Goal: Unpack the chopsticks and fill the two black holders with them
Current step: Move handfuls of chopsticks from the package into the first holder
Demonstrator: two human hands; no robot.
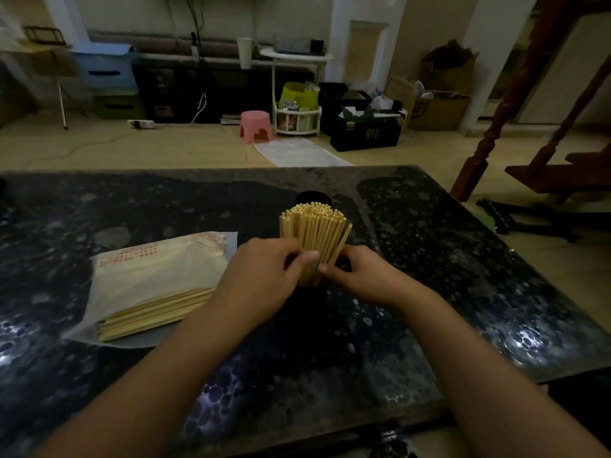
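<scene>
A thick bundle of pale wooden chopsticks point(314, 233) stands upright at the table's middle. Its lower ends go down into a black holder point(319, 292) that is hard to make out against the dark table. My left hand point(264, 276) grips the bundle from the left, thumb across its front. My right hand point(357, 272) holds it from the right, with the fingers curled round the sticks. Just behind the bundle, the dark round rim of a second black holder point(312, 196) shows. An opened plastic pack point(155, 279) lies to the left with several chopsticks sticking out of its near end.
The dark speckled stone table point(429, 259) fills the lower view; its right edge runs diagonally. Beyond its far edge is the floor, with a pink stool point(256, 125), a white plastic sheet, boxes and a small white rack. A wooden stair post point(476, 166) stands at right.
</scene>
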